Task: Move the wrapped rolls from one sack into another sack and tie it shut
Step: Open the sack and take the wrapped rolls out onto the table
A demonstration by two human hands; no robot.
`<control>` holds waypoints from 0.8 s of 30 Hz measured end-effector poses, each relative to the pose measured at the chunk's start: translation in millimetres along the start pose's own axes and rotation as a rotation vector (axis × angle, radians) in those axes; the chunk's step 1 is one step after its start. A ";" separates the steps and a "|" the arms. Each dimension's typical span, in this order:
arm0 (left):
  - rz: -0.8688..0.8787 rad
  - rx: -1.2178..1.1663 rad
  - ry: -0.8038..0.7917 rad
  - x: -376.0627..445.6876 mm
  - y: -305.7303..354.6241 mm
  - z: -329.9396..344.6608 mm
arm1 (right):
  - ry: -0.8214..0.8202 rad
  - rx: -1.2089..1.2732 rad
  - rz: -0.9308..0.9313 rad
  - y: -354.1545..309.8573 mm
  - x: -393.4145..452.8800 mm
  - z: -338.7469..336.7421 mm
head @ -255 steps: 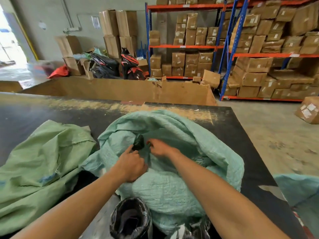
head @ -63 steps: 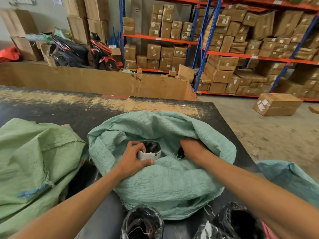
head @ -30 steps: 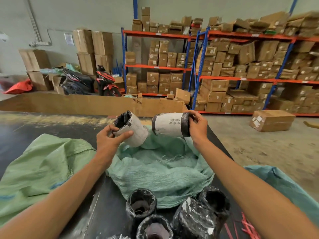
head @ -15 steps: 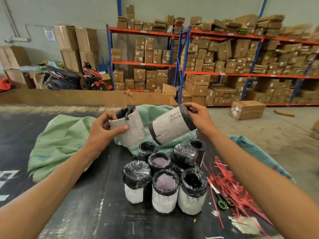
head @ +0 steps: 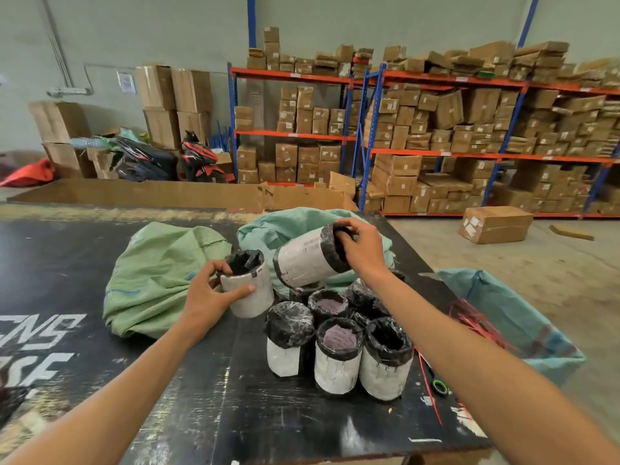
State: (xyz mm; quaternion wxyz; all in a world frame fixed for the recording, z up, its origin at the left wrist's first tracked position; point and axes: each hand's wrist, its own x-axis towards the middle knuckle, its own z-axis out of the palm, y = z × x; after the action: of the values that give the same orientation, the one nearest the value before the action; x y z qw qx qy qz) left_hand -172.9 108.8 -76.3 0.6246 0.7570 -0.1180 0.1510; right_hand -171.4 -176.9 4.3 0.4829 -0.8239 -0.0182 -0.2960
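My left hand (head: 204,293) wrapped around one roll (head: 248,286). My right hand (head: 362,246) pinched the tilted roll (head: 305,260) by its top, above the standing rolls (head: 339,347).

One wrapped roll (head: 250,290) in each grip.

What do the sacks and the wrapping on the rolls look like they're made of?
The green sack looks like woven plastic, matte: a fine weave shows and it creases stiffly. The teal sack looks the same. The roll in the right hand seems wrapped in matte white paper or film, with glossy, crinkled black plastic at the end.
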 end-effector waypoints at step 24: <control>-0.411 0.032 -0.047 28.4 -123.1 33.9 | -0.762 -0.640 -0.205 76.7 96.0 180.2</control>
State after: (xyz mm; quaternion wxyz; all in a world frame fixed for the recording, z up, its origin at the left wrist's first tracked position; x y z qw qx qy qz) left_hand -98.7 99.4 -183.5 0.6274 0.7782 0.0266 0.0046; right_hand 16.6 -97.0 -72.0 0.1339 -0.9741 -0.1821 -0.0111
